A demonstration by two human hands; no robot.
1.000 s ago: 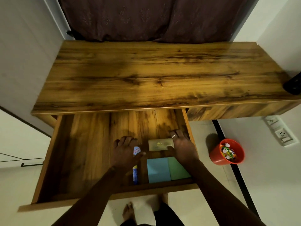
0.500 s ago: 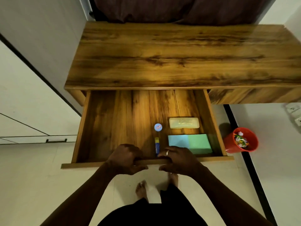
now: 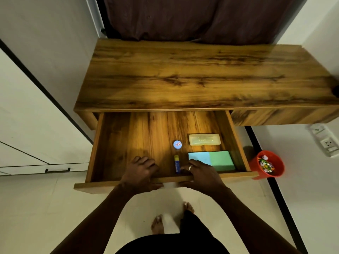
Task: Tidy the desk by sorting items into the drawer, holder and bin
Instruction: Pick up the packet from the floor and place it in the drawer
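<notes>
Your left hand (image 3: 141, 173) and right hand (image 3: 200, 176) grip the front edge of the drawer (image 3: 102, 185). The glue stick (image 3: 176, 164), sticky notes (image 3: 211, 160) and case (image 3: 204, 139) lie inside. Sorting looks finished: push it evenly shut under the desk (image 3: 201, 76).

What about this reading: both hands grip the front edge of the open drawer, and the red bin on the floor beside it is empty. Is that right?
One detail is wrong: the head view shows the red bin is not empty; it holds colourful wrappers. The rest stands: the left hand and right hand grip the front edge of the open drawer.
</notes>
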